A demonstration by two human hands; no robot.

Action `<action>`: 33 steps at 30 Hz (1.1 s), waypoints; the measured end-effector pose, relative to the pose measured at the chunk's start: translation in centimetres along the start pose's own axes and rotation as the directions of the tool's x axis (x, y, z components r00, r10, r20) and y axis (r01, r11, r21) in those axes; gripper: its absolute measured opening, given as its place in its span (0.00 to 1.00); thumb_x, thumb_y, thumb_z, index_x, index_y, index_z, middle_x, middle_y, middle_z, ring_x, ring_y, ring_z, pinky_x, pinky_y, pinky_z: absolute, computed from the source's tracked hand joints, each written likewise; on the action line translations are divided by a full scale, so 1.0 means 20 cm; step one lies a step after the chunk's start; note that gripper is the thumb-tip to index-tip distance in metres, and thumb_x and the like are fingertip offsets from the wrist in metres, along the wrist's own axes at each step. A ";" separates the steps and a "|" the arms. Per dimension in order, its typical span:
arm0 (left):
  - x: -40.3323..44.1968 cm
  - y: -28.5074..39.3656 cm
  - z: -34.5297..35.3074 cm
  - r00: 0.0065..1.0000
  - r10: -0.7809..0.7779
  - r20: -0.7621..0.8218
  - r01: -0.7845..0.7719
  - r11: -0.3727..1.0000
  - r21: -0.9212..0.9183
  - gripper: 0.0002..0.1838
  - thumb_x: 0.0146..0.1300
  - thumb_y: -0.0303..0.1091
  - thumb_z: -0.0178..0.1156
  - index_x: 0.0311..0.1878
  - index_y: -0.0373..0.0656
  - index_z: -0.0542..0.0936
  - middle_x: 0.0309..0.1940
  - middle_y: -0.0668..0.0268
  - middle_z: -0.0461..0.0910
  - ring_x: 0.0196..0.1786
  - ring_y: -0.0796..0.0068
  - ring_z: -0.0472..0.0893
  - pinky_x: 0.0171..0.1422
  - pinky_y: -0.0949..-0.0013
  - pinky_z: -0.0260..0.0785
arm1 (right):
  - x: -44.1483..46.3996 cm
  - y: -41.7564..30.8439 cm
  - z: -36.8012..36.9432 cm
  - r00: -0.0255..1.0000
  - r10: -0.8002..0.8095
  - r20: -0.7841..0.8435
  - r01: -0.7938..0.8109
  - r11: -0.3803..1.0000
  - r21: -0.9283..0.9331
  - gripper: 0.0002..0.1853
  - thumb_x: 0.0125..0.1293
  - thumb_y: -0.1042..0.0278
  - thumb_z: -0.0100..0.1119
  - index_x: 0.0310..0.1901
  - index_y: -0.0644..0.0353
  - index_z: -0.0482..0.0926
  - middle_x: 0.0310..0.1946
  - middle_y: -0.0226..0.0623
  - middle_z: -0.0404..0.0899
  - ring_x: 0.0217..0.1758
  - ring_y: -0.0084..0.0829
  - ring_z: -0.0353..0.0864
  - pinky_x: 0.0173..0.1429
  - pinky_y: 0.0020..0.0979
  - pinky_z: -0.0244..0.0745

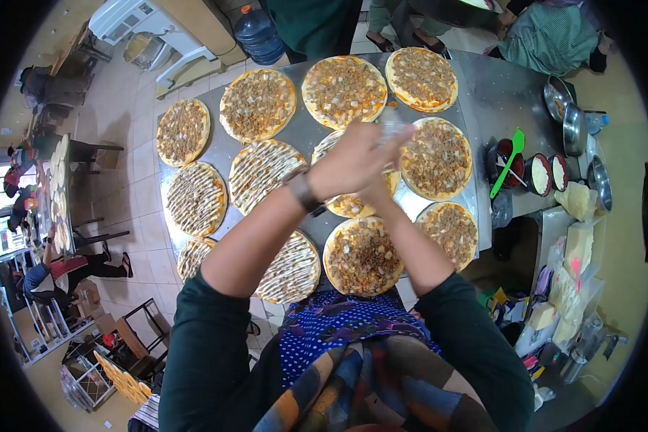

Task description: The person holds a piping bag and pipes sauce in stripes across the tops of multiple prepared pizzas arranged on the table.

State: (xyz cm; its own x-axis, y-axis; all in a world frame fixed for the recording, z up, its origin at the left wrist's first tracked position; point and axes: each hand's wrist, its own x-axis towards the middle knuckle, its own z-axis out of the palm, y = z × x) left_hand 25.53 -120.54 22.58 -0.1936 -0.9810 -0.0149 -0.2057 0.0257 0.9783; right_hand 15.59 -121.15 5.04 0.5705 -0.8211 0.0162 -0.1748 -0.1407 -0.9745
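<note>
My left hand point(349, 160), a watch point(304, 194) on its wrist, is above the middle of the metal table. It is closed around a blurred clear plastic bag point(392, 124), which shows past the fingers. My right hand point(376, 189) meets it from the other side; its fingers are mostly hidden. Beneath both hands lie a partly white-striped pizza point(325, 146) and another topped pizza point(351, 207). Left of them, a pizza point(263, 169) carries white zigzag stripes. On the right, a pizza point(436, 160) has crumbly brown topping without stripes.
Several more pizzas cover the metal table point(475, 93). To the right stand tubs of red and white sauce point(538, 174), a green spatula point(515, 147) and metal bowls point(574, 129). A water jug point(259, 36) and a mixer point(151, 36) are behind. Other people stand across the table and far left.
</note>
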 end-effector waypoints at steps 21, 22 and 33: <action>-0.02 0.15 0.00 0.948 -0.146 -0.283 0.044 0.940 -0.338 0.27 0.67 0.55 0.46 0.20 0.42 0.66 0.16 0.73 0.63 0.21 0.86 0.59 0.24 0.78 0.52 | 0.04 -0.30 -0.16 0.989 -0.033 0.143 -0.010 0.956 0.293 0.14 0.57 0.71 0.60 0.45 0.63 0.75 0.39 0.31 0.79 0.43 0.20 0.75 0.46 0.25 0.70; -0.02 0.14 0.00 0.946 -0.122 -0.301 0.027 0.953 -0.303 0.29 0.66 0.56 0.47 0.18 0.40 0.68 0.14 0.70 0.66 0.21 0.84 0.63 0.25 0.76 0.58 | 0.03 -0.29 -0.15 0.988 -0.025 0.150 -0.023 0.950 0.310 0.16 0.57 0.71 0.61 0.47 0.63 0.74 0.38 0.31 0.78 0.43 0.20 0.75 0.45 0.25 0.70; 0.08 0.03 0.09 0.991 -0.090 -0.097 0.073 0.985 -0.158 0.25 0.68 0.53 0.44 0.29 0.38 0.75 0.23 0.67 0.74 0.31 0.80 0.72 0.40 0.74 0.65 | 0.03 -0.15 -0.19 0.973 0.025 -0.230 0.060 0.932 0.357 0.21 0.50 0.74 0.63 0.47 0.62 0.70 0.37 0.31 0.75 0.38 0.22 0.76 0.40 0.25 0.72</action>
State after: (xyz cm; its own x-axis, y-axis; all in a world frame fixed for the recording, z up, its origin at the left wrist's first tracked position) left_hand 23.34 -121.84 22.71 -0.0804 -0.9934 -0.0823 -0.0649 -0.0772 0.9949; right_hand 13.43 -123.27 8.73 0.3662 -0.9295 0.0429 0.1583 0.0168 -0.9873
